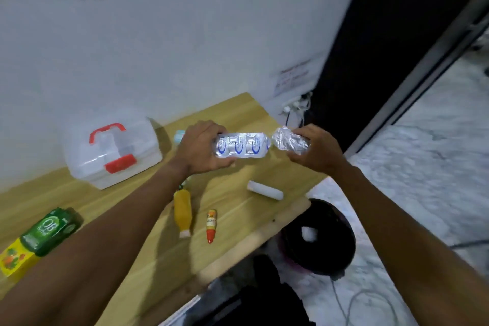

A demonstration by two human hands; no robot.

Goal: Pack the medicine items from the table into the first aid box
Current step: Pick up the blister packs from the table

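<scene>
Above the wooden table [148, 241], my left hand [201, 148] grips one end of a blister strip [242, 146] printed in blue, fingers closed around it, while my right hand [315, 152] clasps a crumpled foil strip [289, 141] whose free end nearly meets the first. Behind my left hand stands the first aid box [111, 152], lid shut, red handle uppermost. On the table lie a yellow bottle [182, 210], a small orange tube [211, 225], a white roll [264, 190] and a green pack [50, 230].
</scene>
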